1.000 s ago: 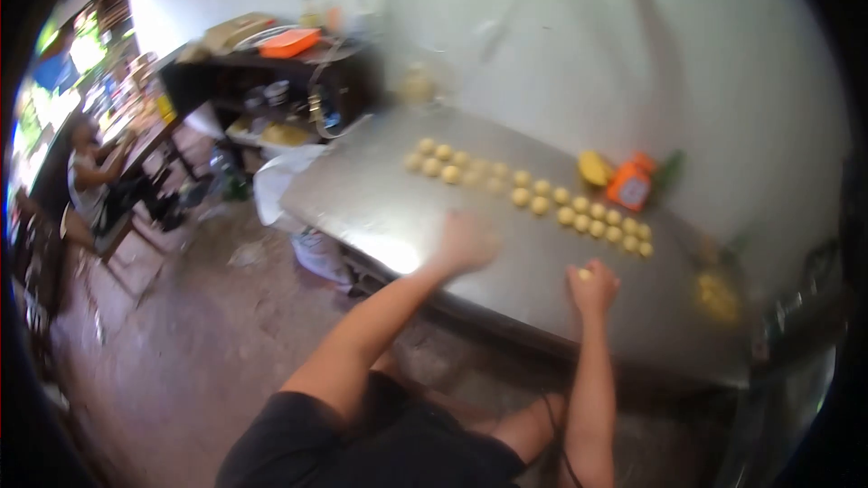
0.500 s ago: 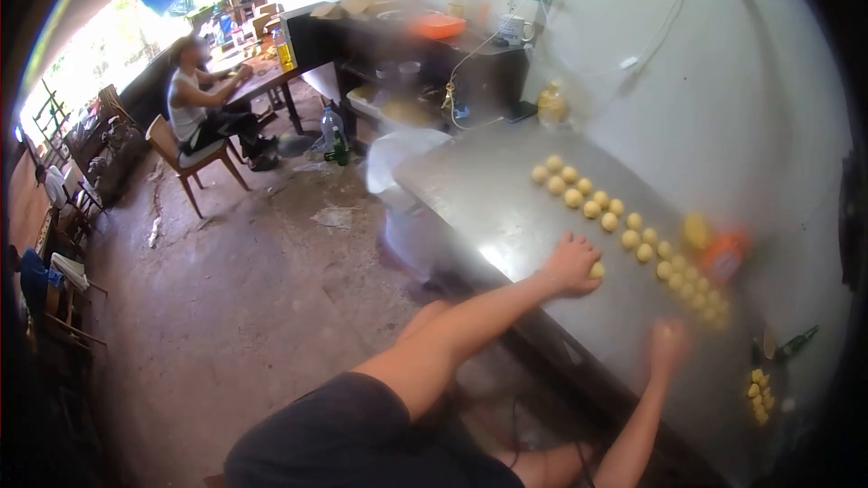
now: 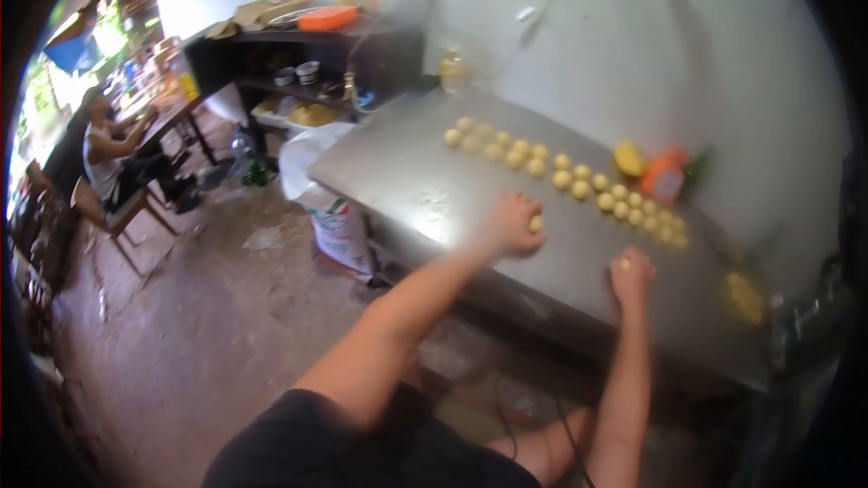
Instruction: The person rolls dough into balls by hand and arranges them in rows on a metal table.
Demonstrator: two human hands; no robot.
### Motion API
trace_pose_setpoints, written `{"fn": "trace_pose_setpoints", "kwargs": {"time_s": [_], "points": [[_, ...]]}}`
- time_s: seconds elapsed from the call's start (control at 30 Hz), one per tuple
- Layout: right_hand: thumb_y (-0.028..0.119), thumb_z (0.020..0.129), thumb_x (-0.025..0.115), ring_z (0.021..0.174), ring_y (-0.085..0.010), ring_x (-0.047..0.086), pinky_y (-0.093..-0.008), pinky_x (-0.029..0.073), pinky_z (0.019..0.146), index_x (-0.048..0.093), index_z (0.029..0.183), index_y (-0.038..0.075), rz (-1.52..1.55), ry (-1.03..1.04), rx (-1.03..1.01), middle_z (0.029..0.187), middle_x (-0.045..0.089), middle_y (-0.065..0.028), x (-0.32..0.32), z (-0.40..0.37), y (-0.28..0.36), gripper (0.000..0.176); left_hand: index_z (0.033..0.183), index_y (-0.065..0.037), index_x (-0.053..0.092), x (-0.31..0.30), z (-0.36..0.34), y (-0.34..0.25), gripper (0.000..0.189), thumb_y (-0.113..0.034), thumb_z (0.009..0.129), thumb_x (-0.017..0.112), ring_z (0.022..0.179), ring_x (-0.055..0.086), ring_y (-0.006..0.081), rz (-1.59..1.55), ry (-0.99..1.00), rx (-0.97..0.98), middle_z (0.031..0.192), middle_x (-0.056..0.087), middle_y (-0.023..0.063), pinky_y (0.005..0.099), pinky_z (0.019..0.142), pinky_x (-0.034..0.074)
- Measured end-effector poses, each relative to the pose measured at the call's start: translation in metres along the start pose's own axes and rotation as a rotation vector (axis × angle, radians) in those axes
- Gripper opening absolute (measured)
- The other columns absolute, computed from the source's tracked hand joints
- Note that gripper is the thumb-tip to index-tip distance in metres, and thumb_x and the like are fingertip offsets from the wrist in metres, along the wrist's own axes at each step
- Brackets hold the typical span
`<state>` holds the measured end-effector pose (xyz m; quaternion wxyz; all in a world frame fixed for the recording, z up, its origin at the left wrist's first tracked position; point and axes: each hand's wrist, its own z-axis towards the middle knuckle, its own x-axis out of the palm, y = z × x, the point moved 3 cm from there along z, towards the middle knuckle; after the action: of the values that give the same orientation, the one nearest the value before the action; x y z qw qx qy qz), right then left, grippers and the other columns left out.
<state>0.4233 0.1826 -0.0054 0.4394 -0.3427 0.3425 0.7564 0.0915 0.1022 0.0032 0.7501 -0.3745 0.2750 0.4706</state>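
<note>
My left hand (image 3: pixel 517 228) is over the metal tabletop (image 3: pixel 380 163), its fingers curled round a pale yellow dough ball (image 3: pixel 536 223) that shows at its edge. My right hand (image 3: pixel 632 278) is closed low over the table, and a small bit of yellow dough (image 3: pixel 625 264) peeks out between the fingers. Beyond both hands, several round dough balls (image 3: pixel 561 180) lie in rows running from the far end toward the right. Smaller dough pieces (image 3: pixel 743 298), blurred, sit in a heap at the right end.
Against the wall lie a yellow object (image 3: pixel 629 159) and an orange packet (image 3: pixel 665 173). A jar of yellow liquid (image 3: pixel 452 70) stands at the far corner. A white sack (image 3: pixel 344 239) leans by the table. A seated person (image 3: pixel 108 145) works at another table, left.
The view has swung right, so the table and balls appear further left. My right hand shows more sharply, closed around a dough bit. The left hand still holds its ball.
</note>
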Motion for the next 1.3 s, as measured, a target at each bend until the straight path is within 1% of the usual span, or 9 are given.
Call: {"fn": "trace_pose_setpoints", "kwargs": {"time_s": [0.17,0.27,0.43,0.73,0.83,0.93,1.1,1.17,1.3], "points": [[0.031,0.083,0.073,0.102,-0.0365,0.061,-0.0521,0.043,0.094,0.068,0.089,0.013,0.097,0.003,-0.184,0.097,0.069,-0.0125,0.000,-0.020,0.043,0.020,0.099,-0.010,0.074,0.010,0.005,-0.038,0.054,-0.062,0.089,0.067,0.114,0.064,0.0378,-0.040,0.240,0.103,0.110,0.073,0.0170,0.0562,0.097,0.044],[0.032,0.088,0.071,0.103,-0.0353,0.061,-0.0512,0.043,0.095,0.068,0.090,0.013,0.087,0.028,-0.171,0.098,0.068,-0.0113,0.002,-0.019,0.070,0.020,0.100,-0.009,0.076,0.048,0.019,-0.055,0.049,-0.056,0.095,0.064,0.115,0.064,0.0381,-0.064,0.094,0.026,0.111,0.073,0.0174,0.0561,0.097,0.045],[0.030,0.096,0.063,0.107,-0.0359,0.062,-0.0533,0.043,0.097,0.070,0.092,0.011,0.018,-0.009,-0.120,0.103,0.071,-0.0122,0.033,0.010,0.079,0.021,0.103,-0.009,0.079,0.075,0.051,-0.063,0.045,-0.050,0.097,0.061,0.118,0.067,0.0355,-0.046,0.116,-0.061,0.114,0.076,0.0181,0.0547,0.101,0.046],[0.026,0.099,0.058,0.103,-0.0383,0.066,-0.0550,0.044,0.094,0.068,0.092,0.008,-0.041,-0.030,-0.072,0.099,0.072,-0.0147,0.047,0.046,0.071,0.022,0.099,-0.009,0.080,0.096,0.086,-0.045,0.035,-0.040,0.095,0.063,0.107,0.072,0.0352,-0.025,0.130,-0.119,0.106,0.079,0.0164,0.0524,0.100,0.048],[0.028,0.101,0.054,0.112,-0.0387,0.067,-0.0594,0.045,0.100,0.074,0.103,0.007,-0.122,0.066,-0.027,0.112,0.075,-0.0173,0.037,0.049,0.064,0.029,0.099,-0.009,0.079,0.086,0.081,-0.034,0.027,-0.030,0.093,0.063,0.107,0.071,0.0348,0.022,0.112,-0.162,0.104,0.078,0.0161,0.0548,0.101,0.047],[0.028,0.102,0.053,0.111,-0.0389,0.067,-0.0586,0.046,0.097,0.072,0.100,0.007,-0.208,0.067,-0.019,0.110,0.075,-0.0167,0.026,0.044,0.046,0.029,0.098,-0.010,0.079,0.063,0.070,-0.027,0.027,-0.031,0.091,0.065,0.110,0.070,0.0345,0.106,0.043,-0.136,0.104,0.078,0.0172,0.0564,0.100,0.047],[0.022,0.097,0.057,0.103,-0.0403,0.064,-0.0563,0.046,0.091,0.066,0.093,0.008,0.011,-0.045,-0.144,0.102,0.070,-0.0153,0.001,0.001,0.019,0.017,0.090,-0.007,0.073,0.040,0.033,-0.006,0.019,-0.025,0.088,0.067,0.108,0.066,0.0374,0.024,-0.005,-0.038,0.101,0.072,0.0179,0.0540,0.097,0.048],[0.020,0.094,0.060,0.101,-0.0401,0.063,-0.0554,0.045,0.089,0.065,0.091,0.009,0.086,-0.063,-0.210,0.100,0.068,-0.0146,-0.007,-0.013,0.020,0.013,0.085,-0.006,0.070,0.037,0.014,-0.004,0.015,-0.021,0.085,0.067,0.106,0.065,0.0383,-0.053,-0.093,0.080,0.100,0.070,0.0180,0.0527,0.096,0.049],[0.019,0.090,0.063,0.101,-0.0389,0.061,-0.0538,0.044,0.090,0.065,0.091,0.010,0.128,-0.002,-0.260,0.099,0.067,-0.0137,-0.021,-0.033,0.051,0.009,0.079,-0.006,0.065,0.016,-0.004,-0.037,0.014,-0.019,0.081,0.069,0.104,0.063,0.0387,-0.148,-0.042,0.149,0.097,0.068,0.0182,0.0519,0.093,0.050]]}}
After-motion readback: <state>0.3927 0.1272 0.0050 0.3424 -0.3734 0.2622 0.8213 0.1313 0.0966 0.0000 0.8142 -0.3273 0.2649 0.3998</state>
